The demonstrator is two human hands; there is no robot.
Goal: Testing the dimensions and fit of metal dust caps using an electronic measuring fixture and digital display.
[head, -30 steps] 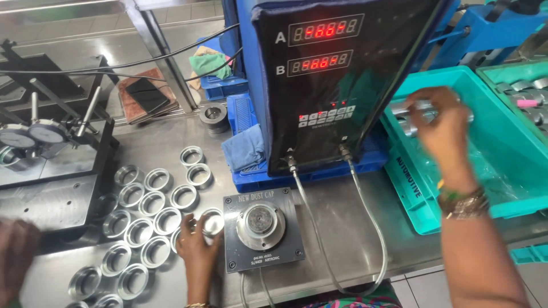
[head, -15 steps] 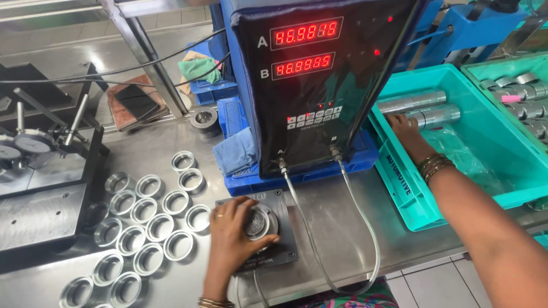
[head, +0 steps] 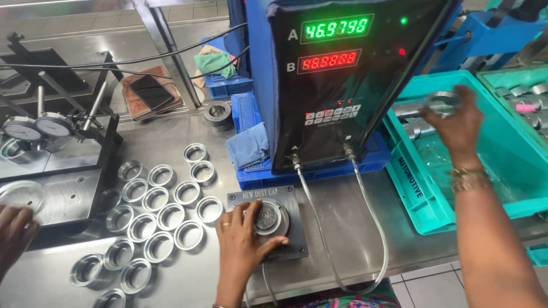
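**A:** So what changed from half a second back? Looks nearly the same to me.

**B:** Mostly the right hand (head: pixel 454 122). Before, it was flat down in the teal crate (head: pixel 434 199) with nothing in it. Now it's lifted over the crate with the fingers curled round a metal ring (head: pixel 444 104), held up edge-on above the steel tubes lying inside.

**A:** And the left?

**B:** The left hand (head: pixel 242 242) hasn't really moved off the gauge block (head: pixel 268 219) at the table's front edge. Before, the palm covered the round fixture; now it has slid back a bit, fingers spread loosely, thumb and forefinger resting against the ring part seated on the fixture (head: pixel 266 217). Touching it, not clamped hard as far as I can tell.

**A:** The display?

**B:** Top row on the readout box (head: pixel 337 74) went from red to green; bottom row is still red.

**A:** Anything else?

**B:** The loose rings (head: pixel 154 214) sit in rows left of the block, same as before. Another person's hand (head: pixel 14 231) shows at the far left edge, beside the dial gauge stand (head: pixel 51 142).
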